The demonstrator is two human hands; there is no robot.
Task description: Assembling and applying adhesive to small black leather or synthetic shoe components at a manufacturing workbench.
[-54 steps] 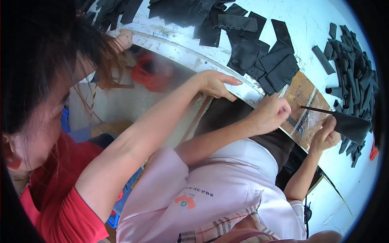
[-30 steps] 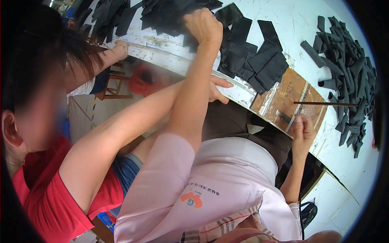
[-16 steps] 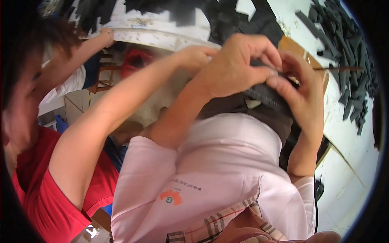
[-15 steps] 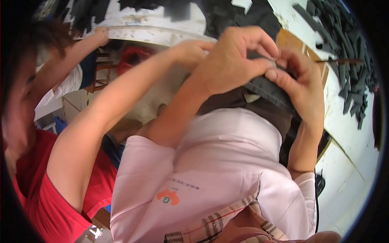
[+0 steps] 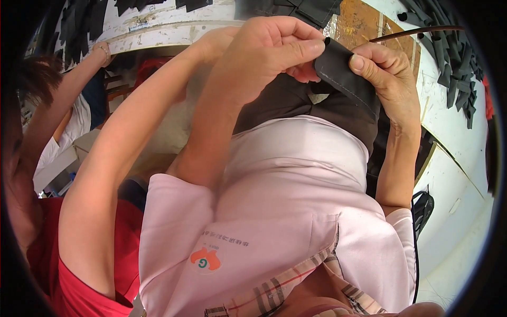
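A dark grey piece of fabric [image 5: 344,79] with a pale line of stitching along its lower edge hangs between my two hands. At its upper left corner my left hand [image 5: 282,50] pinches it between thumb and fingers. My right hand [image 5: 384,71] grips the right edge, thumb on the near face and fingers curled behind. The fabric is held above my dark trousers [image 5: 285,100], and its upper edge curls into a small roll beside the left fingertips.
Dark fabric strips [image 5: 454,68] lie heaped on the white table [image 5: 449,158] at the right. More dark pieces [image 5: 301,10] lie at the back by a brown taped board [image 5: 351,26]. Close on my left, a co-worker in a red shirt [image 5: 90,280] reaches an arm [image 5: 132,121] alongside mine.
My hands have moved apart, stretching the fabric's edge between them. The left hand has shifted left and up. The fabric's face and stitched edge now show more fully.
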